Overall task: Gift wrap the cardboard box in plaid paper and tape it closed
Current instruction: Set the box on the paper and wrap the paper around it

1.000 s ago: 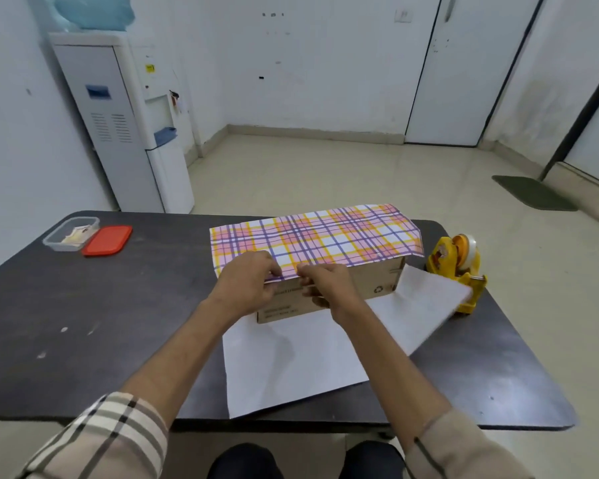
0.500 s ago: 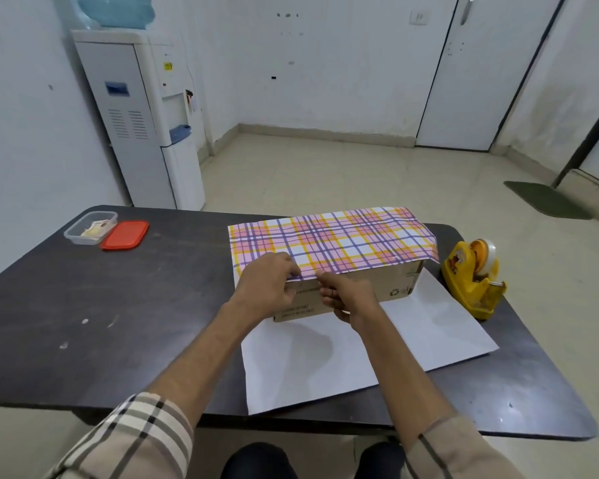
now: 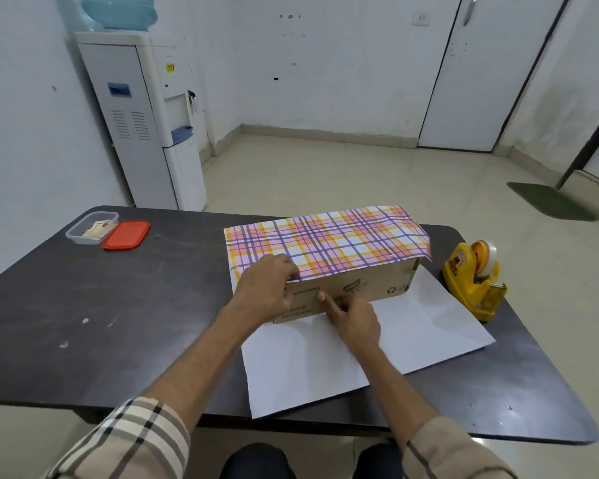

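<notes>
Box (image 3: 360, 288) centre frame on table (image 3: 118, 323), wrapping paper (image 3: 325, 243) over and under it; tape dispenser (image 3: 474, 281) right; container (image 3: 83, 238), lid (image 3: 127, 235) upper left.

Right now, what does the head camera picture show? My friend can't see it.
A person's left hand holds plaid paper down over the top of a cardboard box on a dark table, while the right hand touches the box's bare front with one finger. The paper's white side spreads toward the person, and a yellow tape dispenser stands at right.

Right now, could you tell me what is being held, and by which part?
The left hand grips the plaid paper by its near edge; the right hand only touches the cardboard box.
</notes>
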